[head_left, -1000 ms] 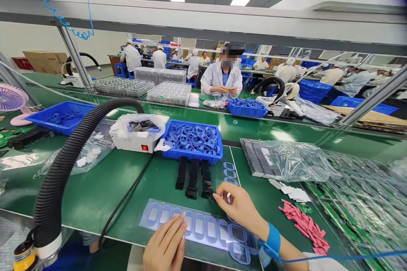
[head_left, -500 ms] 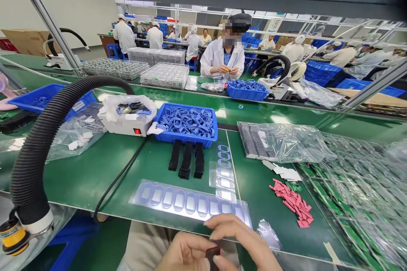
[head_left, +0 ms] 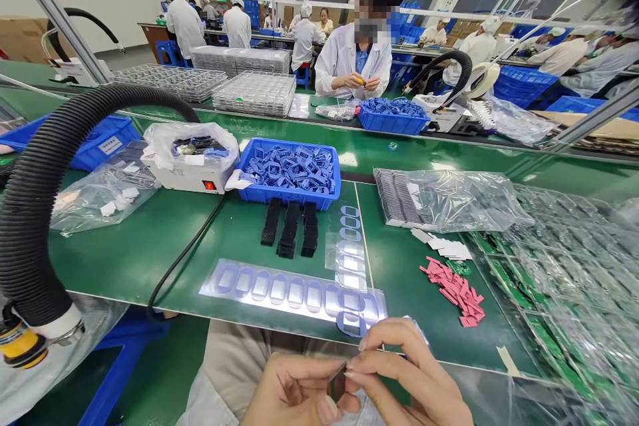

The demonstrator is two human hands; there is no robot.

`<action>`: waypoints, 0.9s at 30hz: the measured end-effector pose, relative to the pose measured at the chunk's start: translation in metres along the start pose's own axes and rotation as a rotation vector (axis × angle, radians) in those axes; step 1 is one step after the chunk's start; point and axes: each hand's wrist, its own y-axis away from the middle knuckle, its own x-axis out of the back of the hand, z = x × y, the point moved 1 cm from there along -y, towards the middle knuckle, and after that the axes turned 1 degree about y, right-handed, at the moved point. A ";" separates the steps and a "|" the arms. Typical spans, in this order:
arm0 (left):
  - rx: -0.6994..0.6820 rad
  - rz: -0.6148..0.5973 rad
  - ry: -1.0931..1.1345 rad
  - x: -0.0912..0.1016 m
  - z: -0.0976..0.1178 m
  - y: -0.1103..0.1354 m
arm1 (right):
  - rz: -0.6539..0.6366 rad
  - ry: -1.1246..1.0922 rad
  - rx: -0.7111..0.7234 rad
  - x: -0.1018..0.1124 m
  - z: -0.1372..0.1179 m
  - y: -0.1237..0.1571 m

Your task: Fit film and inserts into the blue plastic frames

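Low at the table's front edge, my left hand (head_left: pixel 294 391) grips a small dark, flat rectangular piece (head_left: pixel 338 385), which is tilted nearly edge-on. The thumb and fingertips of my right hand (head_left: pixel 407 373) are pinched at the piece's upper edge; whether a film lies between them I cannot tell. Just beyond the hands lies a clear sheet of oval stickers (head_left: pixel 294 293). A second strip of oval stickers (head_left: pixel 351 249) runs away from me and overlaps its right end. Three rows of black flat pieces (head_left: pixel 288 229) lie farther back.
Behind the black pieces stands a blue bin (head_left: pixel 244 190) of blue plastic frames. Pink strips (head_left: pixel 456 289), white cards (head_left: pixel 444 245) and trayed green circuit boards (head_left: pixel 544 319) lie to the right. A black fume hose (head_left: pixel 30 213) arches on the left. A co-worker (head_left: pixel 357 60) sits opposite.
My right hand has closed its fingertips onto the dark piece's upper edge. The piece has turned more edge-on, and the camera view has shifted and tilted down.
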 end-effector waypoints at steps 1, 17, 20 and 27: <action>0.009 -0.004 -0.022 0.000 0.001 0.000 | 0.002 -0.006 -0.002 0.000 -0.001 -0.001; -0.083 0.050 -0.244 0.008 -0.008 0.000 | -0.045 -0.112 -0.090 -0.001 0.002 0.008; -0.042 0.046 -0.136 0.006 -0.013 0.001 | 0.026 -0.128 -0.118 -0.002 0.004 0.016; -0.092 0.132 -0.021 -0.004 -0.024 0.000 | 0.120 0.178 -0.017 -0.015 0.006 0.051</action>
